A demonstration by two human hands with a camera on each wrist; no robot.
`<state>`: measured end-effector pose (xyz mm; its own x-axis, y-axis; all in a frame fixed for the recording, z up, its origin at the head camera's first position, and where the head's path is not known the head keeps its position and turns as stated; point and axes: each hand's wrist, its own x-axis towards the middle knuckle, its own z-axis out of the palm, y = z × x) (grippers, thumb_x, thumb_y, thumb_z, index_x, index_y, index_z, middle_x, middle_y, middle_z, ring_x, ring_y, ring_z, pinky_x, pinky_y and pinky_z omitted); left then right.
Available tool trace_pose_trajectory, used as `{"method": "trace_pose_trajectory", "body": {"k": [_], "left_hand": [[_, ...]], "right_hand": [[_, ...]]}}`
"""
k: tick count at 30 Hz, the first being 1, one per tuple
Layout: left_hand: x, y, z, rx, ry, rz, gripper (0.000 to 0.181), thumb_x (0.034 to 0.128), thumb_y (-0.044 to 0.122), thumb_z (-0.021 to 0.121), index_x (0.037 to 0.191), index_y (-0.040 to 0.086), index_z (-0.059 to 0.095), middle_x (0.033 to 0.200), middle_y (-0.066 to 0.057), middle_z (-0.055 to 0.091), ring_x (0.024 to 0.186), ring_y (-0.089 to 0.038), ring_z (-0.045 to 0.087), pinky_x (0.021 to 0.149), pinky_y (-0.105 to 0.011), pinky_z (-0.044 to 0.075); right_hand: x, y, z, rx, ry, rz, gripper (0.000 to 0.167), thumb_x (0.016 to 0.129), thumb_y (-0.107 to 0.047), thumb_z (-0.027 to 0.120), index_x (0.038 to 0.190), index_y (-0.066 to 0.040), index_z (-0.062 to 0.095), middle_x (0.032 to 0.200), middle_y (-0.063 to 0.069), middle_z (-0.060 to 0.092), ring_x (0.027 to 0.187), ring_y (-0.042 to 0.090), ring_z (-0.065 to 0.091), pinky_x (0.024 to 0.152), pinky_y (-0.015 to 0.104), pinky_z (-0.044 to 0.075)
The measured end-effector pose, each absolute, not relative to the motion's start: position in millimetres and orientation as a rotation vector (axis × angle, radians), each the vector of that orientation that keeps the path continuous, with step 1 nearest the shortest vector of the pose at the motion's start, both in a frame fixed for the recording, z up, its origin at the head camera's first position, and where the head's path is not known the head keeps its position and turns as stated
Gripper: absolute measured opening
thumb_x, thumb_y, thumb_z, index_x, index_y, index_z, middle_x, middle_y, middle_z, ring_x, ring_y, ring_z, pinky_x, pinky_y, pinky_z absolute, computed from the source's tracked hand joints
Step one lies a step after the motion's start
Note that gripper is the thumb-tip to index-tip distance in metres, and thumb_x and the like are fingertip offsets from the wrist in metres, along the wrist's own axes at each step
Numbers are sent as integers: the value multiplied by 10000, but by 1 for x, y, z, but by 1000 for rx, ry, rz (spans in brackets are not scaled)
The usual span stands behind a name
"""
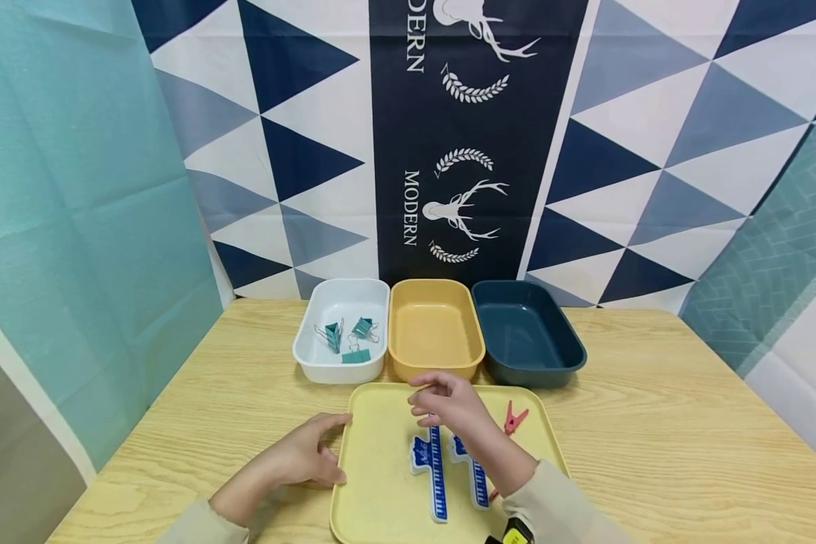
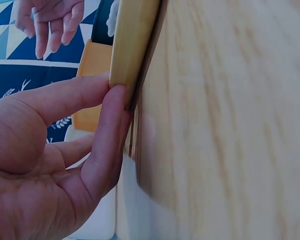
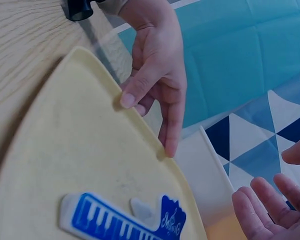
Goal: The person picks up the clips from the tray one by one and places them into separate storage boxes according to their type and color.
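Observation:
My left hand rests against the left rim of a pale yellow tray, thumb and a finger touching it well apart. Over the tray's far half hovers my right hand, its fingers loosely bent around nothing. Below it lie two blue-and-white clips with a piano-key pattern, a left clip and a right clip partly hidden by the right forearm. A red clothespin lies at the tray's right side. Another bit of red shows beside the forearm, mostly hidden.
Behind the tray stand three bins side by side: a white bin with three teal binder clips, a yellow bin and a dark blue bin. A patterned cloth hangs behind the wooden table.

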<state>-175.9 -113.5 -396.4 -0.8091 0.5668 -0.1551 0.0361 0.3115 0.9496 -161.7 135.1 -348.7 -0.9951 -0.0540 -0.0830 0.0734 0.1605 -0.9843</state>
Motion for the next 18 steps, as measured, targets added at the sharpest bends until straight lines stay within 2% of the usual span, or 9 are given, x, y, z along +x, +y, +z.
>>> {"method": "trace_pose_trajectory", "body": {"k": [11,18], "left_hand": [[-175,-112,-395,523,2108,1526,861,660,-105,749,1396,-71,303,1318,-228,296,676,-160,561,609,-302,566],[-175,-113,-395,527,2102,1529,864,661,-100,748,1399,-70,300,1326,-227,286,686,-159,549,619,-308,568]], "right_hand": [[-152,144,-359,-38,2466,-1806,326,795,-70,704,1103,-3,621,968,109,622,839,192,588,743,342,552],[-144,149,-367,-70,2605,-1596,421,724,-70,776,1119,-65,629,1070,97,618,1014,287,544,828,429,507]]}}
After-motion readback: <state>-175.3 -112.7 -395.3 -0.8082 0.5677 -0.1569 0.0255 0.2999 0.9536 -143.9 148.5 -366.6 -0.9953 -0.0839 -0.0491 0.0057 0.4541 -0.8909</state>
